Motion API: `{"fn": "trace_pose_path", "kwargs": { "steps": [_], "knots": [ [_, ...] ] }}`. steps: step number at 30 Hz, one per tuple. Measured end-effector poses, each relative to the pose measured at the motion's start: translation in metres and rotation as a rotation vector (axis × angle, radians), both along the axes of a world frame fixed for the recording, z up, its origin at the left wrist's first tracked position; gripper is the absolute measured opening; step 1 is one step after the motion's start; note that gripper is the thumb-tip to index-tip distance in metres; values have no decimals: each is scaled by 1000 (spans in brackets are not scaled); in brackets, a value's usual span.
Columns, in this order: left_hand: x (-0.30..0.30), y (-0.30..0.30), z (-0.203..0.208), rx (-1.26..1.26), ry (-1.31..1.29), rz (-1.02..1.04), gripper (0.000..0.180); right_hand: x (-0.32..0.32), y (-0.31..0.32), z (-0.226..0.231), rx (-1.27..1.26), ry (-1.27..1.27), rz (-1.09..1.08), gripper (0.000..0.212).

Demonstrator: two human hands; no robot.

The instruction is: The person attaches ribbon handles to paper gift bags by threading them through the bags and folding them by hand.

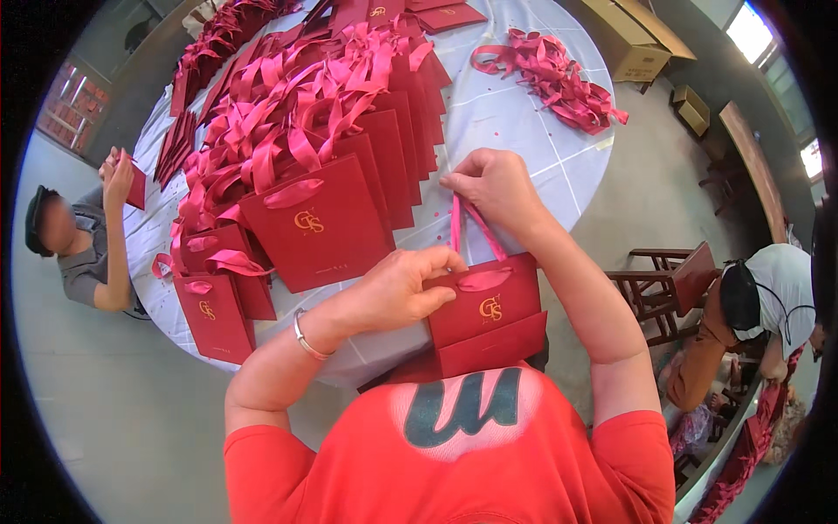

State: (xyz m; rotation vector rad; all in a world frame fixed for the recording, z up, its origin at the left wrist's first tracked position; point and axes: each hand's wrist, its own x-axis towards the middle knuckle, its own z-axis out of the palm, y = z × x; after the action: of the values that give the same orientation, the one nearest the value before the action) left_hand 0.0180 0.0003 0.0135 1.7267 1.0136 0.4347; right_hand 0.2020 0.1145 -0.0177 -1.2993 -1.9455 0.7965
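At my far left, a co-worker beside the white-clothed table holds up a small red piece. Next come smaller red bags with pink ribbon, and then packed rows of larger red bags; those whose tops I can see carry ribbon, so I judge this crowd largely done. At the far edge, flat red pieces show no ribbon on the parts in view.

The person's left hand is at the upper left corner of the bag in work, thumb and forefinger narrowly apart; I cannot tell whether they pinch it. That bag stands at the near edge, close to the red shirt, with ribbon across its top front, so it looks well along. Above it the right hand holds the ribbon loop pinched, drawn upward.

Farther right, a heap of loose ribbon lies unattached, which I take as work left. Beyond are a wooden chair and another bent-over person.
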Motion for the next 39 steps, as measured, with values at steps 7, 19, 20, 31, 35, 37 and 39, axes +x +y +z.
{"fn": "trace_pose_path", "kwargs": {
  "steps": [7, 19, 20, 31, 35, 37, 39],
  "knots": [
    [1, -1, -12, -68, -156, 4, 20, 39, -7, 20, -225, 335, -217, 28],
    [6, 3, -13, -392, -432, 352, 18, 108, -180, -45, -580, 1113, -198, 34],
    [6, 4, -12, -398, -428, 351, 19, 103, -187, -48, -625, 1229, -142, 39],
    [4, -6, -9, -20, -378, 431, 22, 103, -130, 41, 188, 740, -349, 24],
    [2, -5, -8, -88, -437, 472, 16, 84, -119, 86, 891, -175, -195, 35],
    [0, -4, -2, -96, -442, 499, 15, 73, -113, 72, 1003, -335, 7, 39],
    [-2, -2, 0, -110, -443, 530, 14, 60, -116, 48, 927, -408, 132, 36]
  ]
}}
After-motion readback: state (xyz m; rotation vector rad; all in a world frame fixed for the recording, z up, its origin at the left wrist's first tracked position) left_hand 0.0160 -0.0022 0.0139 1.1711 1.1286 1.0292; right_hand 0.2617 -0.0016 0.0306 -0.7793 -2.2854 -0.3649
